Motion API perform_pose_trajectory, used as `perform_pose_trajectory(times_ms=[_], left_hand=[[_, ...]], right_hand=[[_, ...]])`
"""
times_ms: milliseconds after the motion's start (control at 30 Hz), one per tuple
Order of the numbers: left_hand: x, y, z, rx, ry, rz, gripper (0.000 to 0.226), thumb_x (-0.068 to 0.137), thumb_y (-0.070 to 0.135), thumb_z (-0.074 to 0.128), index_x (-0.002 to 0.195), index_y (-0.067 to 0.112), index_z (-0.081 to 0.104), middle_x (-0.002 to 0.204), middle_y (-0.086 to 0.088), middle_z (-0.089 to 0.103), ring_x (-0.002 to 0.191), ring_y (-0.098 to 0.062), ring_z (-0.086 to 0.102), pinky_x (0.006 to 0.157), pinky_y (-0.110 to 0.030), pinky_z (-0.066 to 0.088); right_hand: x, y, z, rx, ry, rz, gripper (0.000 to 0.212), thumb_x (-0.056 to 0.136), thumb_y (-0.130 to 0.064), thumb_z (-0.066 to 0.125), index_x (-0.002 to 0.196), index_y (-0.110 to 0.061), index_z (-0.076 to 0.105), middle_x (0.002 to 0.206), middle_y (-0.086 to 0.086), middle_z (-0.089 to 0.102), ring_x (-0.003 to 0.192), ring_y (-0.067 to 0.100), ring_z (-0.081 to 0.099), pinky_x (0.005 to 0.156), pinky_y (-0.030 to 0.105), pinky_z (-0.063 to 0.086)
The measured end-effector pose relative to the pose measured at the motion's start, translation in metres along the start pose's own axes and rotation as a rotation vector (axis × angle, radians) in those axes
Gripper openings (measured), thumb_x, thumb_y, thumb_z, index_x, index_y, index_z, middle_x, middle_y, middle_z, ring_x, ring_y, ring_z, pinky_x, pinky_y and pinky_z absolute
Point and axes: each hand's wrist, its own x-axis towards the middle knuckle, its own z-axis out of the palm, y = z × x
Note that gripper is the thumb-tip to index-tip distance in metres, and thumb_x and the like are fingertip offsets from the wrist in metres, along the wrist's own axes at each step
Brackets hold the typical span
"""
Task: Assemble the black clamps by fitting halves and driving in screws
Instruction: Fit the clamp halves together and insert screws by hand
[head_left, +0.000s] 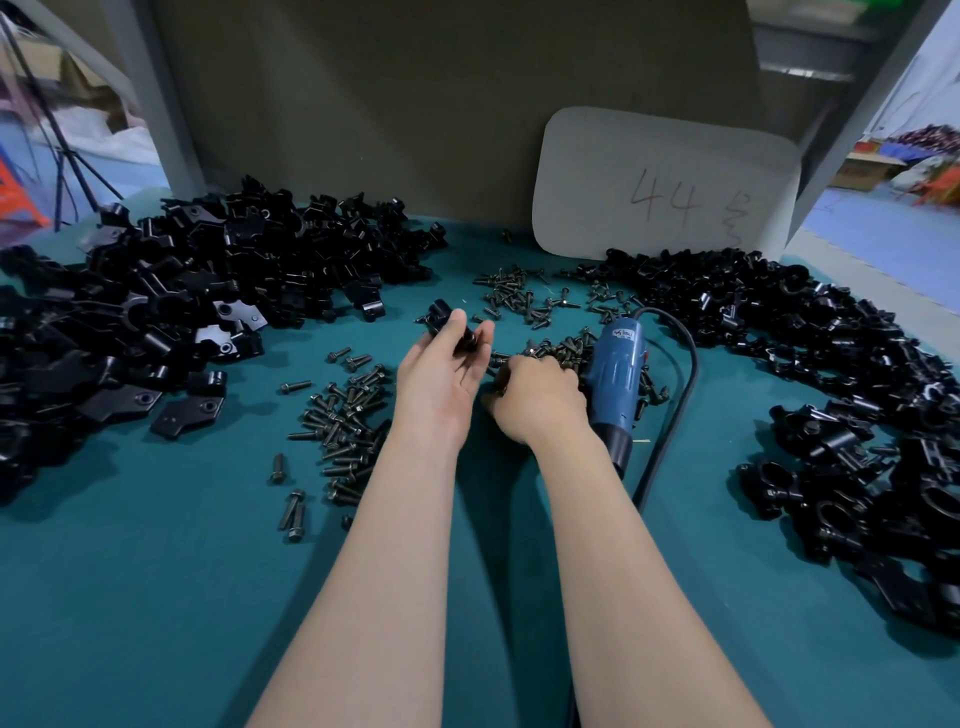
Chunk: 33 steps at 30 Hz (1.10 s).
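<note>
Green table mat (156, 597): covers the whole work surface and bears everything listed.

Far left: pile of loose clamp halves (156, 312), black, heaped from the left edge to near the middle. Several flat halves with a single hole lie at its near edge.

Left of centre: long screws (343, 426), dark, scattered in a loose patch on the mat, with a few strays nearer the person.

Centre: left hand (441, 374), palm turned up, raised above the mat. Its fingers and thumb are curled round a black clamp piece (441, 317), which sticks out past the fingertips on the far side.

Just right of it: right hand (535, 400), knuckles up, fingers curled down into a heap of short screws (561, 348). The fingertips are hidden, so whether they pinch a screw cannot be told.

Touching that hand's right side: blue electric screwdriver (615, 374), lying on the mat among the short screws. Its black cord (685, 374) loops out behind it and back toward the person.

Behind, right of centre: white card (665, 187) leaning against the back panel, marked "44" in red.

Far right: pile of assembled clamps (831, 389), black, curving from the card down along the right edge.
</note>
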Motion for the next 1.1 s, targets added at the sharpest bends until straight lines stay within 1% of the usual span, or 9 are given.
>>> perform_pose_trajectory(times_ms=[100, 200, 300, 400, 500, 600, 700, 867, 1100], left_hand=[[0.0, -0.006, 0.003, 0.185, 0.061, 0.108, 0.006, 0.093, 0.01, 0.061, 0.093, 0.008, 0.056, 0.094, -0.014, 0.066, 0.077, -0.015, 0.066, 0.07, -0.02, 0.058], [0.002, -0.012, 0.002, 0.468, 0.149, 0.273, 0.005, 0.093, 0.014, 0.061, 0.094, 0.014, 0.057, 0.083, -0.003, 0.064, 0.076, -0.013, 0.062, 0.079, -0.025, 0.056], [0.004, -0.015, 0.0, 0.637, 0.183, 0.362, 0.011, 0.092, 0.02, 0.062, 0.101, 0.015, 0.057, 0.093, -0.005, 0.065, 0.089, -0.02, 0.064, 0.092, -0.039, 0.053], [0.005, -0.016, -0.001, 0.763, 0.193, 0.414, 0.014, 0.091, 0.024, 0.062, 0.101, 0.016, 0.056, 0.101, -0.008, 0.066, 0.098, -0.025, 0.063, 0.094, -0.044, 0.051], [0.005, -0.018, -0.001, 0.806, 0.176, 0.425, 0.015, 0.092, 0.025, 0.061, 0.1, 0.015, 0.054, 0.101, -0.009, 0.066, 0.098, -0.027, 0.063, 0.093, -0.045, 0.051], [0.006, -0.019, -0.001, 0.816, 0.17, 0.41, 0.015, 0.092, 0.025, 0.061, 0.101, 0.016, 0.054, 0.103, -0.009, 0.066, 0.099, -0.027, 0.063, 0.094, -0.046, 0.05], [0.007, -0.019, -0.001, 0.799, 0.17, 0.4, 0.012, 0.092, 0.025, 0.061, 0.098, 0.018, 0.052, 0.101, -0.007, 0.065, 0.098, -0.026, 0.063, 0.093, -0.046, 0.051], [0.007, -0.02, -0.001, 0.799, 0.183, 0.376, 0.013, 0.092, 0.024, 0.061, 0.092, 0.025, 0.048, 0.1, -0.005, 0.064, 0.098, -0.027, 0.063, 0.094, -0.045, 0.05], [0.006, -0.021, -0.002, 0.811, 0.185, 0.387, 0.015, 0.093, 0.027, 0.06, 0.101, 0.019, 0.051, 0.102, -0.009, 0.066, 0.098, -0.026, 0.063, 0.093, -0.046, 0.051]], right_hand=[[-0.001, -0.003, 0.0, -0.036, 0.014, 0.032, 0.038, 0.092, -0.024, 0.056, 0.129, -0.016, 0.048, 0.134, 0.013, 0.044, 0.125, 0.035, 0.038, 0.099, 0.044, 0.033], [-0.001, -0.004, 0.0, 0.001, 0.041, 0.065, 0.032, 0.092, -0.019, 0.055, 0.123, -0.014, 0.05, 0.127, 0.012, 0.052, 0.122, 0.032, 0.042, 0.098, 0.044, 0.031], [-0.002, -0.006, 0.001, 0.044, 0.051, 0.079, 0.033, 0.09, -0.013, 0.053, 0.122, -0.012, 0.046, 0.121, 0.013, 0.057, 0.118, 0.032, 0.046, 0.097, 0.044, 0.031], [-0.001, -0.002, -0.005, 0.237, 0.117, 0.06, 0.035, 0.09, -0.007, 0.052, 0.124, -0.01, 0.044, 0.12, 0.014, 0.056, 0.113, 0.031, 0.051, 0.095, 0.041, 0.038], [0.0, 0.004, -0.013, 0.368, 0.179, 0.005, 0.034, 0.09, -0.001, 0.048, 0.123, -0.01, 0.051, 0.122, 0.014, 0.055, 0.108, 0.028, 0.054, 0.092, 0.037, 0.046], [0.001, 0.006, -0.011, 0.265, 0.113, -0.013, 0.03, 0.091, -0.006, 0.051, 0.12, -0.01, 0.056, 0.121, 0.015, 0.056, 0.107, 0.029, 0.054, 0.089, 0.035, 0.047], [0.002, 0.004, -0.007, 0.059, -0.035, 0.005, 0.034, 0.09, -0.017, 0.059, 0.123, -0.01, 0.052, 0.119, 0.015, 0.056, 0.107, 0.031, 0.053, 0.087, 0.038, 0.047], [0.002, 0.001, -0.005, 0.023, -0.068, -0.01, 0.022, 0.09, -0.007, 0.053, 0.111, -0.007, 0.054, 0.107, 0.013, 0.059, 0.084, 0.027, 0.051, 0.072, 0.033, 0.044], [0.002, 0.001, -0.001, 0.045, -0.029, -0.012, 0.021, 0.09, -0.012, 0.052, 0.111, -0.009, 0.056, 0.112, 0.013, 0.059, 0.103, 0.032, 0.054, 0.086, 0.04, 0.048]])
